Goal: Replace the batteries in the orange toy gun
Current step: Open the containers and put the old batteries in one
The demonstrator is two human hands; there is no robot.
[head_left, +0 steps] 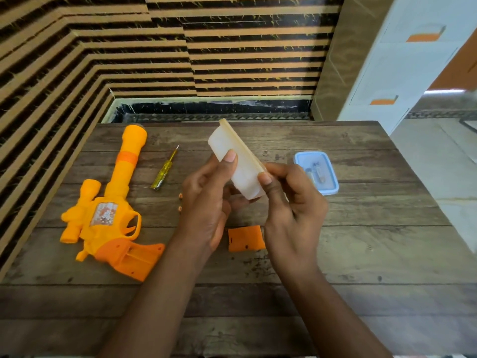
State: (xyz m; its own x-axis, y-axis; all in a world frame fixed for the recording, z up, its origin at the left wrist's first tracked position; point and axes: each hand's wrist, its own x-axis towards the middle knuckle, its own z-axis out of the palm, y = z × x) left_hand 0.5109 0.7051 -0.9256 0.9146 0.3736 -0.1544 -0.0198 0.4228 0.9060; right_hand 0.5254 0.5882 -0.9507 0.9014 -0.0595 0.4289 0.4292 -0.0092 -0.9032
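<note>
The orange toy gun [108,208] lies on its side at the table's left, barrel pointing away, with its grip compartment open. Its orange battery cover [246,238] rests on the table below my hands. Both hands hold a small white plastic box with a beige lid [240,161], tilted on edge above the table's middle. My left hand [206,200] grips its lower side, thumb on the white wall. My right hand [289,200] pinches the lid's near end. A blue-rimmed box [325,188] at the right holds batteries [316,171].
A yellow-handled screwdriver [165,170] lies between the gun and my hands. Two small orange bits [180,202] peek out at my left hand's edge. The wooden table [361,241] ends at a striped wall on the left and drops off on the right.
</note>
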